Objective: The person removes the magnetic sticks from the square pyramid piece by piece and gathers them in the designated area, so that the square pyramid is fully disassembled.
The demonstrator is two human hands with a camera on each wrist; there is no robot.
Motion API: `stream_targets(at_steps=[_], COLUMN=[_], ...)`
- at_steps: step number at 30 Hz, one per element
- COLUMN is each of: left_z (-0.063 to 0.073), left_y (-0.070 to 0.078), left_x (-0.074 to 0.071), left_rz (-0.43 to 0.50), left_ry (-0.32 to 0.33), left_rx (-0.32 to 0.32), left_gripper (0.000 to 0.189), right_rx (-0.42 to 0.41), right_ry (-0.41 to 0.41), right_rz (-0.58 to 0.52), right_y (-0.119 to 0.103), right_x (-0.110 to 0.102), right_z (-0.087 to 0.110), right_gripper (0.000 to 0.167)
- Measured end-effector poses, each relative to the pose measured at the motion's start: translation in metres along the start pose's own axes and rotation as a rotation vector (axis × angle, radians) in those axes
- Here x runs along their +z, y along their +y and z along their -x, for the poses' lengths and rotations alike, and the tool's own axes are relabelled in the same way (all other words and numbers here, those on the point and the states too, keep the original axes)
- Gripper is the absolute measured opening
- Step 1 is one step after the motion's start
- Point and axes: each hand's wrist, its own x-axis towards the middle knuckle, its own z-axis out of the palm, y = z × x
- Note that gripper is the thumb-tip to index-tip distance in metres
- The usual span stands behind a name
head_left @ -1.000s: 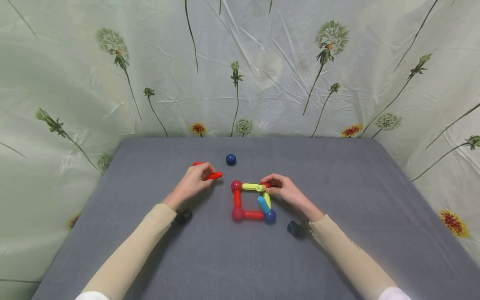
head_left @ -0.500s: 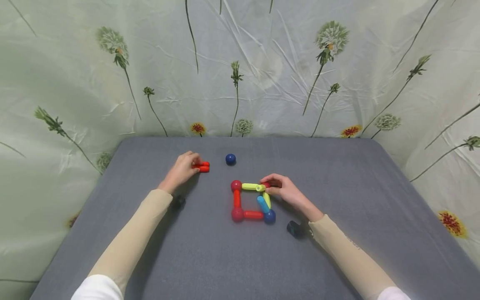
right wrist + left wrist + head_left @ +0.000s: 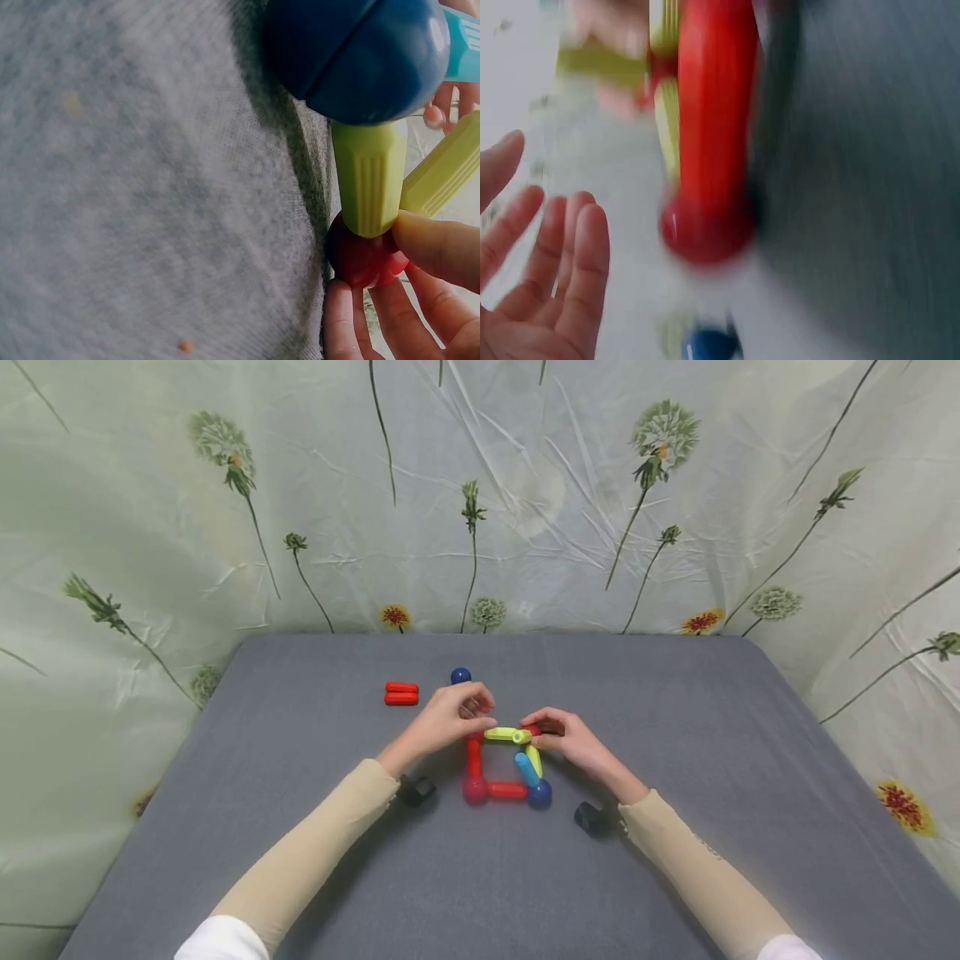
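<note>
A square of magnetic rods and balls lies on the grey table. Two red rods (image 3: pixel 474 758) (image 3: pixel 507 790), two yellow-green rods (image 3: pixel 501 734) (image 3: pixel 535 762) form its sides. A blue rod (image 3: pixel 527 769) slants up from the near-right blue ball (image 3: pixel 539 793), and another yellow-green rod (image 3: pixel 521 737) rises from the far-right red ball (image 3: pixel 365 251). My right hand (image 3: pixel 577 745) pinches that ball between thumb and fingers. Above the far-left red ball (image 3: pixel 707 229), mostly hidden in the head view, my left hand (image 3: pixel 452 717) hovers with spread fingers, holding nothing.
Two loose red rods (image 3: pixel 401 693) lie side by side at the far left. A loose blue ball (image 3: pixel 461 676) sits behind the left hand. Black wrist cameras (image 3: pixel 415 790) (image 3: pixel 592 818) hang under both forearms. A flowered curtain (image 3: pixel 555 502) borders the table's back.
My left hand has laid a red rod beside the other one, let go, and moved right to the square's far-left corner. The right hand has stayed still.
</note>
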Motion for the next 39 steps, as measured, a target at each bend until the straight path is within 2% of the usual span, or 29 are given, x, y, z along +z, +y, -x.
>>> stream_targets(at_steps=[3, 5, 8, 11, 15, 17, 20, 25, 29, 35, 39], left_z=[-0.006, -0.009, -0.009, -0.006, 0.003, 0.009, 0.018, 0.036, 0.045, 0.047, 0.045], left_y=[0.009, 0.013, 0.014, 0.011, 0.004, 0.0, -0.011, -0.034, -0.047, -0.06, -0.059], left_x=[0.022, 0.03, 0.034, 0.031, 0.017, 0.005, -0.016, -0.048, -0.063, -0.071, -0.073], left_rz=[0.007, 0.005, -0.035, -0.054, 0.015, 0.058, 0.059, -0.076, -0.168, -0.309, -0.399], left_ry=[-0.046, -0.065, -0.062, -0.035, 0.005, 0.034, 0.094, 0.199, 0.235, 0.257, 0.271], left_rx=[-0.01, -0.02, -0.027, -0.047, -0.127, -0.172, -0.232, -0.339, -0.395, -0.385, -0.375], left_gripper=[0.027, 0.024, 0.012, 0.013, 0.014, 0.015, 0.017, 0.015, 0.014, 0.011, 0.01], right_rx=[-0.018, -0.023, -0.017, -0.006, 0.004, 0.016, 0.037, 0.037, 0.034, 0.043, 0.049], right_ry=[-0.005, -0.007, -0.008, -0.009, -0.018, -0.02, -0.017, -0.018, -0.021, -0.019, -0.011], right_rz=[-0.008, -0.012, -0.008, -0.002, 0.015, 0.023, 0.032, 0.034, 0.033, 0.038, 0.027], right_y=[0.001, 0.001, 0.0, -0.003, -0.02, -0.028, -0.034, -0.038, -0.038, -0.03, -0.014], right_x=[-0.001, 0.0, 0.001, 0.002, 0.003, 0.004, 0.004, 0.004, 0.004, 0.003, 0.001], right_z=[-0.001, -0.001, -0.001, -0.001, 0.007, 0.01, 0.013, 0.015, 0.014, 0.011, 0.005], right_gripper=[0.028, 0.028, 0.028, 0.029, 0.029, 0.029, 0.029, 0.029, 0.03, 0.029, 0.029])
